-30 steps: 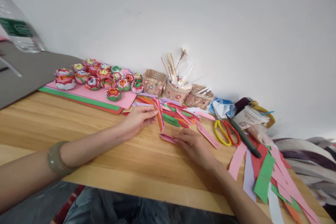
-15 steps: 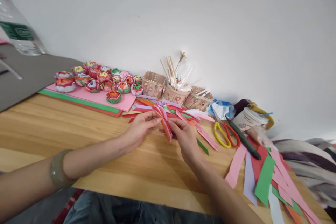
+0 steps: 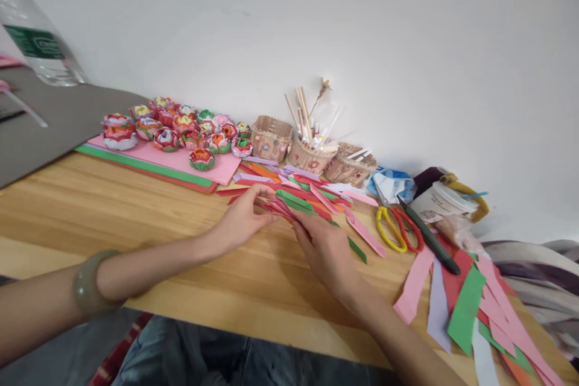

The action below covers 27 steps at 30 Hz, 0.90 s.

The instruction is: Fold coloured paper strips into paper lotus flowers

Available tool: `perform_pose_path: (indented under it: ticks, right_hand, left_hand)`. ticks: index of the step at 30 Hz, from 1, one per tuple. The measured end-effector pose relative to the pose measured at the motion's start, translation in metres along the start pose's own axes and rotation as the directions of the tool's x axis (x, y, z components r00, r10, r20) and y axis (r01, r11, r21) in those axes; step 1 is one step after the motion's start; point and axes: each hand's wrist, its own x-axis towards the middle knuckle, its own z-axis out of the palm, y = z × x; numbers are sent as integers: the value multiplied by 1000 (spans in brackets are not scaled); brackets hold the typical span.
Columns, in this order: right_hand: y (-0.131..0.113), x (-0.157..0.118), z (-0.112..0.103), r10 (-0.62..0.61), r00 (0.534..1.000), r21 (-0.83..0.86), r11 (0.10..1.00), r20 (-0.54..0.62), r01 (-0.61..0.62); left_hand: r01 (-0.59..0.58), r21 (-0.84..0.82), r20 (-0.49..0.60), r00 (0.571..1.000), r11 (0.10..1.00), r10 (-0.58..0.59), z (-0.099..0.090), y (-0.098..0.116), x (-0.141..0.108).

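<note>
Between my two hands, just above the wooden table, is a small bundle of folded paper strips [image 3: 279,208], mostly red and pink. My left hand [image 3: 248,215] pinches its left end between thumb and fingers. At the other end, my right hand [image 3: 323,247] has its fingers closed on the same bundle; its fingertips are partly hidden. Behind the hands lies a loose pile of folded strips [image 3: 323,196] in red, green, purple, pink, orange and white.
Paper flowers [image 3: 201,158] crowd a stack of coloured sheets [image 3: 149,169] at left. Small baskets [image 3: 271,137] line the wall, one holding sticks. Scissors [image 3: 398,230], a dark green pen-like tool [image 3: 429,238], a white cup [image 3: 443,202] and flat strips [image 3: 468,307] lie at right.
The bundle has turned from steeply slanted to nearly flat, and my left fingers have moved to its far-left end. The camera view has shifted slightly left.
</note>
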Motion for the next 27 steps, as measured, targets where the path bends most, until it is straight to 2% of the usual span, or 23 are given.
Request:
perform_pose_path:
  ticks: [1, 2, 4, 5, 7, 12, 17, 20, 23, 27]
  right_hand:
    - [2, -1, 1, -18, 1000, -88, 996, 13, 19]
    - [3, -2, 2, -30, 999, -164, 986, 33, 35]
    - [6, -3, 7, -51, 996, -264, 962, 79, 70]
    - [7, -3, 10, -62, 994, -288, 954, 88, 85]
    - [11, -3, 17, -87, 994, -305, 947, 70, 104]
    - [25, -6, 34, -134, 990, -286, 948, 50, 143]
    - [29, -10, 35, -162, 983, -261, 949, 82, 178]
    - [28, -12, 34, -159, 985, -246, 954, 68, 171]
    - [27, -13, 34, -144, 988, -247, 957, 59, 154]
    - [25, -12, 35, -118, 992, -244, 962, 40, 124]
  left_hand:
    - [-77, 129, 2, 997, 989, 78, -2, 1, -3]
    - [-170, 260, 59, 985, 951, 160, -4, 3, -6]
    - [-369, 453, 252, 926, 811, 281, -6, 4, -9]
    - [-432, 502, 319, 898, 749, 304, -6, 2, -9]
    - [-481, 552, 371, 873, 681, 316, -5, -3, -7]
    - [-429, 532, 392, 889, 730, 236, -2, -20, 0]
    - [-374, 666, 407, 907, 645, 106, -5, -21, -5]
    - [-392, 697, 405, 906, 600, 121, -5, -19, -5]
    - [-427, 674, 424, 892, 603, 156, -6, -19, 0]
    - [-344, 743, 303, 938, 574, 169, -7, -18, 1]
